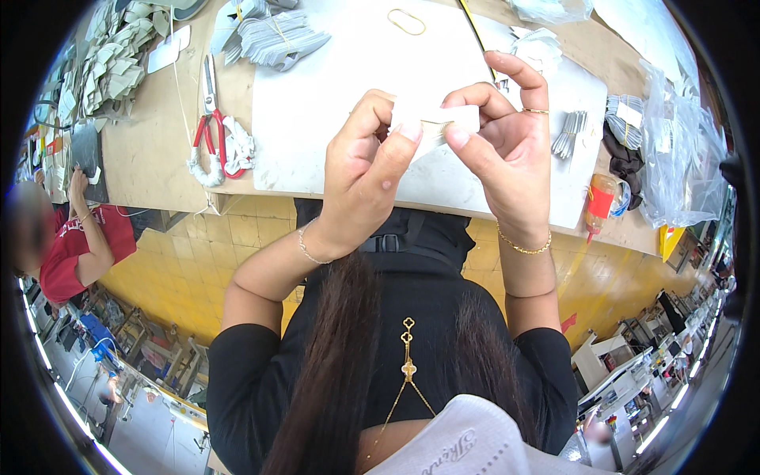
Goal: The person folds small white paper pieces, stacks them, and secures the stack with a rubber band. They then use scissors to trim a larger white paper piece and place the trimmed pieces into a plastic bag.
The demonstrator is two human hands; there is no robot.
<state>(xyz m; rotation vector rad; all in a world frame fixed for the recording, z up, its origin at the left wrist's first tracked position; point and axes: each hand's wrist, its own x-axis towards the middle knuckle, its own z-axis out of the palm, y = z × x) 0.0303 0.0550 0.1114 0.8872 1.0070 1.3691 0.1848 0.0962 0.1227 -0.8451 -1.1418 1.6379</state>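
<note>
Between my two hands, above the white board (289, 146), is a small white piece of material (467, 119) with a tan, fine-ridged strip along one edge. My left hand (360, 178) pinches its left end between thumb and forefinger. At the other end, the thumb and forefinger of my right hand (511, 150) close on it, while other fingers of that hand lift away. Whether the piece is cloth or thin leather I cannot tell. A tan rubber band (407, 22) lies on the board beyond my hands.
Red-handled scissors (210, 131), their grips wrapped in white, lie at the left. Banded grey pieces (277, 39) sit at the back left, with another bundle (570, 133) at the right. A bottle (599, 202) stands near the right edge by plastic bags (673, 174). A person in red (99, 241) works far left.
</note>
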